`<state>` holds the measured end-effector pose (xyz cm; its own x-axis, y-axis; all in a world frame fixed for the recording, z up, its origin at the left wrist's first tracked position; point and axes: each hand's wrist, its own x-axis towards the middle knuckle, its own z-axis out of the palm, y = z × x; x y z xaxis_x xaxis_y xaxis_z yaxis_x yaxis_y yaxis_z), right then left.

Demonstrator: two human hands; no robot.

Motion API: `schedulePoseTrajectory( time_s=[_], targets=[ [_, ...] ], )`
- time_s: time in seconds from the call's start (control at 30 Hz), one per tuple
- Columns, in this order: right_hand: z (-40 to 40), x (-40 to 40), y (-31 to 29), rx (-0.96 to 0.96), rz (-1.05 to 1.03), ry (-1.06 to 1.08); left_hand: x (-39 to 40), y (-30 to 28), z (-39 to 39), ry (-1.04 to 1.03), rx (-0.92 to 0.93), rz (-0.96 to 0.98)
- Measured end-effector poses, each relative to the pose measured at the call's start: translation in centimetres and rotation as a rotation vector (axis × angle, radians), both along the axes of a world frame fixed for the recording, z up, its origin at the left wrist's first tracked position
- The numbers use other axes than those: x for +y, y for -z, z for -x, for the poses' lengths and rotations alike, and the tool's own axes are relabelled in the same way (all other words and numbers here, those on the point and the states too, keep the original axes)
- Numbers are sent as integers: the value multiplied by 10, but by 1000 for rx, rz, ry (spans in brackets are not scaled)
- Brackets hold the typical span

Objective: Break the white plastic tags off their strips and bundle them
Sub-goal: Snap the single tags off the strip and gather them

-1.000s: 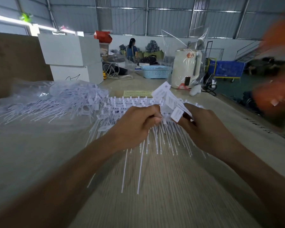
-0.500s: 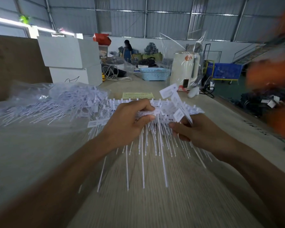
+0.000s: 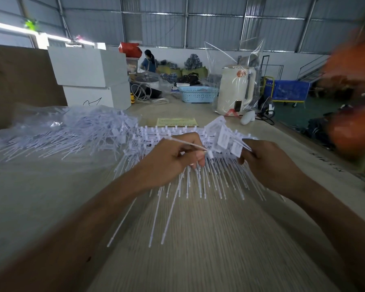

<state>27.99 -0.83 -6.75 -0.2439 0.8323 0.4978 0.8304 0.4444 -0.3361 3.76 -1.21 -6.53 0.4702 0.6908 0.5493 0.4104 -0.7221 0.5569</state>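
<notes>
A stack of white plastic tag strips [image 3: 173, 133] lies on the wooden table, thin tails fanning toward me. My left hand [image 3: 169, 163] pinches a single white tag [image 3: 185, 143] between thumb and fingers, its tail pointing up and left. My right hand [image 3: 268, 163] grips a small bundle of loose tags [image 3: 223, 138], their flat heads sticking up to the left of the hand. Both hands hover just above the strips, close together.
A heap of white tags on clear plastic [image 3: 67, 131] spreads at the left. Behind stand white boxes [image 3: 86, 68], a blue basket [image 3: 197, 94], a cream kettle in a plastic bag [image 3: 236, 89] and a yellow paper [image 3: 176, 122]. Blurred orange shapes [image 3: 354, 114] fill the right edge.
My left hand has lifted off the strips with one tag pinched, its tail now swung up and left. The right hand keeps its bundle and has shifted slightly right.
</notes>
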Motion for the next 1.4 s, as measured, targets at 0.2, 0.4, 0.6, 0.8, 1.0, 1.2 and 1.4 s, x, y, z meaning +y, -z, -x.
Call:
schedulePoseTrajectory(
  time_s=[0.2,0.4,0.6,0.8,1.0,1.2,1.4],
  targets=[
    [-21,7,-16,358,15,226,3,3,9,1,-11,6],
    [12,-7,-1,505,384,-53,5,7,7,-68,-56,-68],
    [27,-24,2,663,700,-349,1,12,-4,-69,-82,-95],
    [29,-23,2,804,837,-394,-5,11,-14,-36,-141,-74],
    [28,-20,3,933,784,-329,-3,6,-7,-22,-31,-74],
    [27,-19,3,946,771,-311,0,10,-2,-186,134,-163],
    [30,-23,2,756,611,-303,4,12,0,-182,146,-270]
  ],
)
